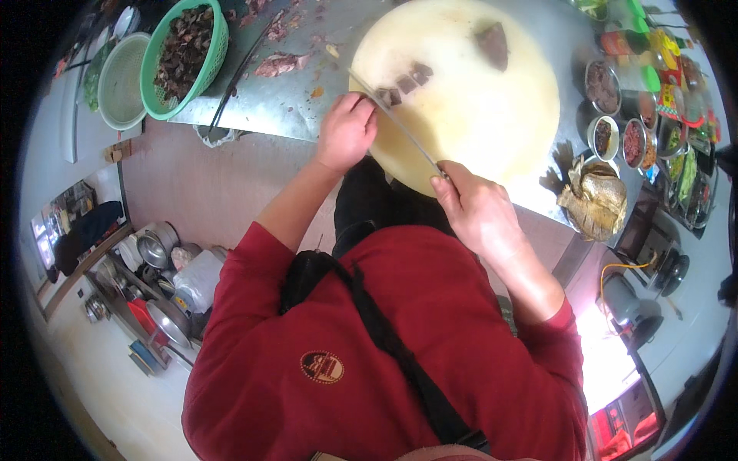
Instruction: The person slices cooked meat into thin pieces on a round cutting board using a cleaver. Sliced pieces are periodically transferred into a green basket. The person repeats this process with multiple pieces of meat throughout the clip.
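Observation:
My right hand (481, 207) grips a knife (403, 129) by its handle; the blade is seen nearly edge-on and slants across the near left of a round, pale chopping board (490, 124). At the board's left rim my left hand (349, 129) has its fingers curled close to the blade. Whether those fingers hold anything is hidden. Just beyond the blade lie several small cut chunks of dark meat (407, 84). A larger wedge of dark meat (494, 46) rests farther back on the board.
Left on the metal worktop (277, 109), a green plastic colander (218, 57) holds dark pieces, near long dark chopsticks (239, 75) and meat scraps (281, 64). Right stand bowls of minced ingredients (633, 143), a bowl of sliced meat (602, 86), bottles (622, 42) and a golden-brown dried item (597, 196).

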